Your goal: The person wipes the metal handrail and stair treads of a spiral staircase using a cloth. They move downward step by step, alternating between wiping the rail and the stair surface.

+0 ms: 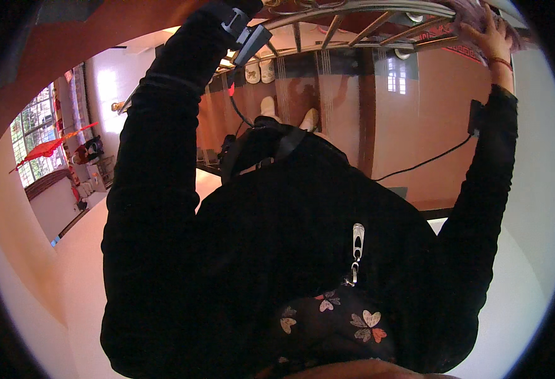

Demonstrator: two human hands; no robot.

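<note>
My right hand, with a red band at its wrist, lies over a bunched greyish-purple cloth at the right end of a metal frame with bars. Its fingers are spread across the cloth, which is pressed between palm and frame. My left arm reaches up to the top edge in a black sleeve, with a device strapped near the wrist; my left hand is out of view beyond that edge. The frame's rails curve across the top, between the two arms.
Below the frame is a shiny tiled floor with dark bands. A pair of slippers stands beyond my shoes. A black cable runs from the right sleeve to my body. A pale wall rises at right; a barred window is at left.
</note>
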